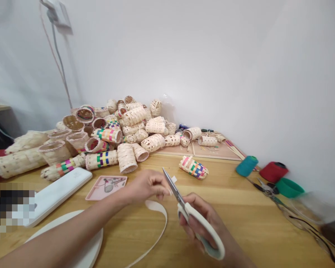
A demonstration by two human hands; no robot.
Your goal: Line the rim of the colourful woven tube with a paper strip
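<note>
My right hand (203,219) grips a pair of scissors (178,195) with white handles. Their blades point up and away, and look nearly closed. My left hand (150,184) is just left of the blades, fingers curled in a pinch; a small white piece shows at the fingertips, partly hidden. Below that hand a flat white strip (165,223) curves across the wooden table, its wider end lying under the wrist. Behind the blades lies a small white scrap (174,179). Beyond the scissors, a small woven tube with coloured bands (194,167) rests on its side.
A large pile of woven tubes (134,115) fills the back left. Nearer are a pink tray of small metal parts (106,188), a white box-like object (60,195) and a white disc (96,242). Thread cones (247,165), pliers (266,189) and glasses (309,230) lie at right.
</note>
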